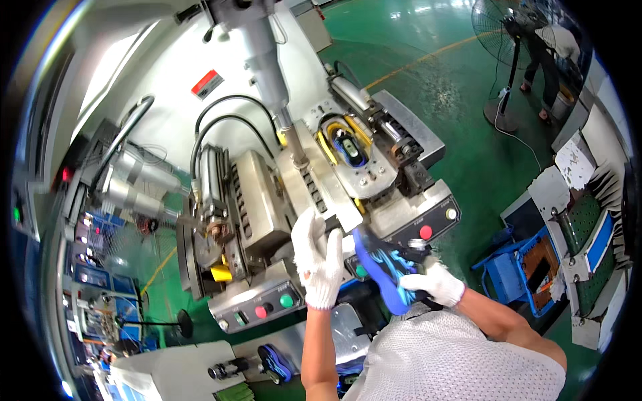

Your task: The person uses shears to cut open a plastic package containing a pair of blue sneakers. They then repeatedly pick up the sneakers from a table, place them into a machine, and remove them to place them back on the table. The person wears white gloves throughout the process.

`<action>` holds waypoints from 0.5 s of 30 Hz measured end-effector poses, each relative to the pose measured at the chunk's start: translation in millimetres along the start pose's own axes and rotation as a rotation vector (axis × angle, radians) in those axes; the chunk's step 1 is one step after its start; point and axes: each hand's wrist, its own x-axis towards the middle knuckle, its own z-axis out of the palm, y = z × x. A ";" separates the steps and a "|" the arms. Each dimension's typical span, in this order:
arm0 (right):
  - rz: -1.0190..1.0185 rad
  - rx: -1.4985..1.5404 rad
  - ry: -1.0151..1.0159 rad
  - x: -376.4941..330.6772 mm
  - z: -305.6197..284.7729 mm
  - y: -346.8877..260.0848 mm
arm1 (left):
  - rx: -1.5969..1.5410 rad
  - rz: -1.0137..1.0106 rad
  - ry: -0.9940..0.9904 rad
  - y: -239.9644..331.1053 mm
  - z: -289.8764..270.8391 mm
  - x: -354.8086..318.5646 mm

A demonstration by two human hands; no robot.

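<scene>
In a white knit glove, my right hand point(438, 283) is closed on a shoe point(381, 267) with a purple-blue sole and a black upper with light-blue laces. The shoe is tilted in front of the machine's front edge, close to my body. My left hand point(318, 259), gloved too, is raised with thumb and fingers apart and nothing visible in it. It is nearest the metal plate point(322, 190) in the middle of the machine. Another dark shoe with a blue edge point(350, 148) sits in the machine's right station, between yellow pads.
Control panels with red point(425, 232) and green point(286, 301) buttons line the machine's front. A shoe point(275, 363) lies on the bench below left. A blue stool-like stand point(498, 271) and a rack point(585, 257) are at right; a fan point(501, 113) and a person point(545, 63) stand beyond.
</scene>
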 end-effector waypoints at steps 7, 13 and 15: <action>-0.109 0.216 0.427 -16.8 -69.9 -39.4 | 0.199 -0.416 -0.060 -122.9 148.3 157.2; -0.147 0.104 0.557 -24.2 -102.4 -48.3 | 0.378 -0.489 -0.061 -201.5 245.6 221.9; -0.208 0.267 0.538 -15.4 -98.9 -50.6 | 0.536 -0.522 -0.061 -235.3 256.7 228.2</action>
